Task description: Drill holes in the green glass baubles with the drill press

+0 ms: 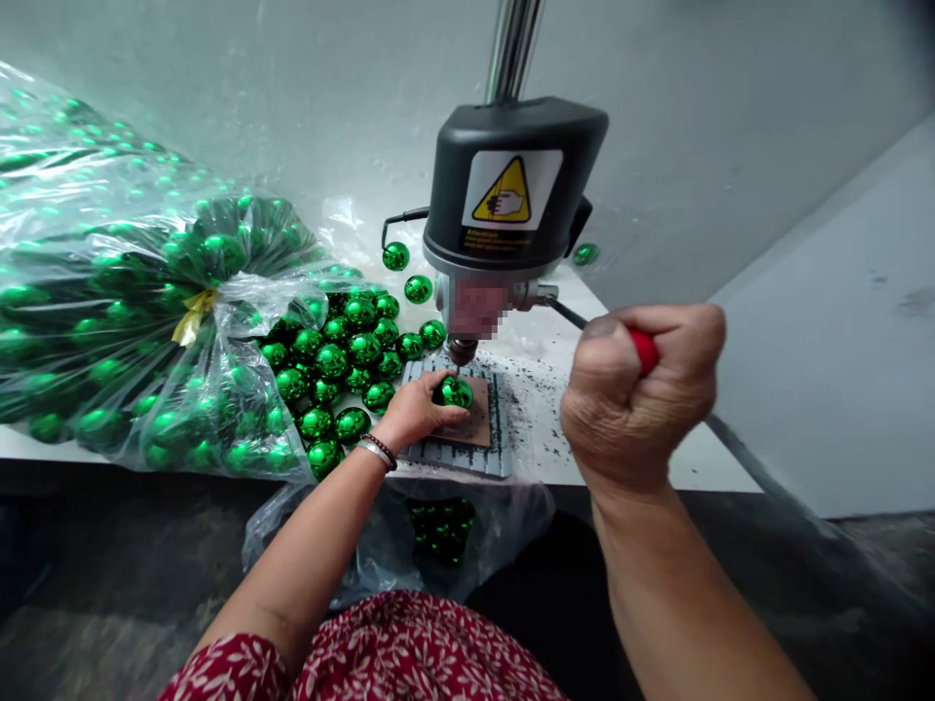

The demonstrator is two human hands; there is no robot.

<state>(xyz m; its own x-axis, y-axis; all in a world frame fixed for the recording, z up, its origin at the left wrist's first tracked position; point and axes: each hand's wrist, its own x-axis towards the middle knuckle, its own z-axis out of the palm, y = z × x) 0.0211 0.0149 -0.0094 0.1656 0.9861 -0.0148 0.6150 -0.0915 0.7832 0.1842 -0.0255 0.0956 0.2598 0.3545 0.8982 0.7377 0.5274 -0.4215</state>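
In the head view, a shiny green ball (458, 392) rests on a small brown board (478, 428) under the chuck of a drill press (515, 185). My left hand (420, 411) grips this ball from its left side, thumb in front. Directly above the ball is the drill chuck (462, 350), its thin bit reaching down to the ball's top; whether it has entered the ball I cannot tell. My right hand (643, 389) is wrapped round the red knob (644, 350) of the drill press's feed lever (566, 312), to the right of the machine.
Loose green balls (332, 360) spill from a clear plastic bag (146, 321) on the left of the white table (701, 467). Dark shavings (533, 399) lie around the grooved grey base (497, 458). An open plastic bag (504, 526) with green balls hangs below the front edge.
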